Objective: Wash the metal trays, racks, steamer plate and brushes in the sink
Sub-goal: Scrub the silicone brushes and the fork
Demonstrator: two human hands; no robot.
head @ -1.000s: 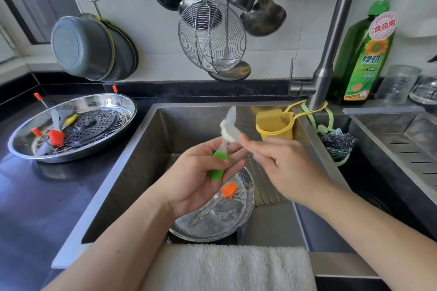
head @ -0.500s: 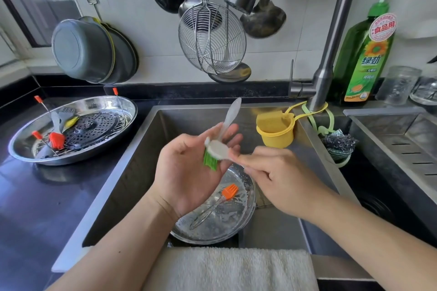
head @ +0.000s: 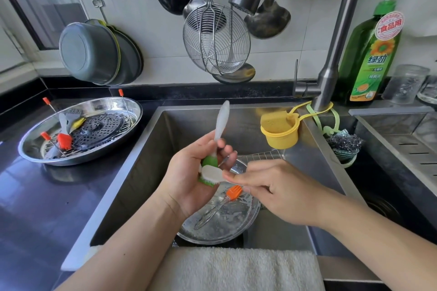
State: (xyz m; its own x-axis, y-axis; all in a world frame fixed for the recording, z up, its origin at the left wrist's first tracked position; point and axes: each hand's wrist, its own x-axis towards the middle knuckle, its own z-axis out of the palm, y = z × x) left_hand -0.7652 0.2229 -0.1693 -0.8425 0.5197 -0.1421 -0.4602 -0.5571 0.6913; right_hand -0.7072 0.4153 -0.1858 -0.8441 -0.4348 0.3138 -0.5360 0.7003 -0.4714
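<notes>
green-bristled brush (head: 211, 159) upright over the sink (head: 151, 149) | left hand (head: 189, 177) fingers curled round its neck, clear handle pointing up | right hand (head: 276, 190) pinches a white scrub brush (head: 212, 173) against the green bristles | orange brush (head: 233, 192) lies in the tray (head: 236, 231) below

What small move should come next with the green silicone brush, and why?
Probably draw the white scrubbing brush, pinched by the right hand, across the green silicone brush's bristles again. The left hand holds that brush over the steel sink, and the two heads already touch.
</notes>
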